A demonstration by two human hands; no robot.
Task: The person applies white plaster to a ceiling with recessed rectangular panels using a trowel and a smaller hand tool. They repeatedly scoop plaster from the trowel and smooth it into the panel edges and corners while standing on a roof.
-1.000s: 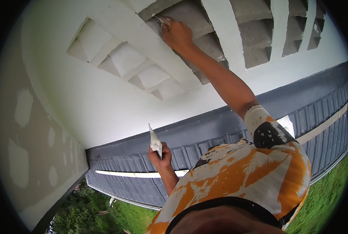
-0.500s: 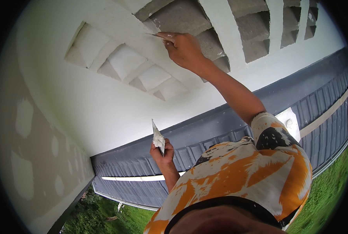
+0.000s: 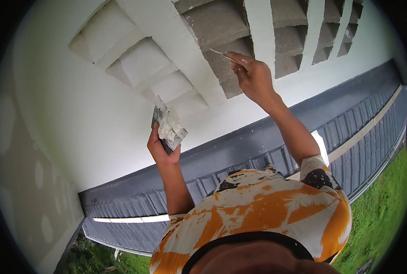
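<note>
My left hand [image 3: 163, 147] grips a flat metal plate, a wide putty knife or small hawk [image 3: 158, 108], from below. A lump of white putty [image 3: 169, 127] is heaped on it. Higher and to the right, my right hand [image 3: 254, 78] is closed on a thin putty knife [image 3: 221, 53], its blade pointing up and left. That blade lies in front of a bare grey recess [image 3: 217, 23] in the wall; whether it touches cannot be made out. White-coated stepped recesses [image 3: 146, 61] lie above and beside my left hand.
More grey stepped recesses [image 3: 289, 34] run to the right, parted by white wall strips [image 3: 261, 32]. Below the wall [image 3: 116, 137] is a dark tiled roof [image 3: 135, 198] with a pale batten [image 3: 130, 219]. A patched grey wall [image 3: 25, 182] stands left; grass [image 3: 381, 205] lies below right.
My left hand has risen and moved left, turning the putty-loaded plate more into view. My right hand with the knife has shifted right and down. The view has shifted a little.
</note>
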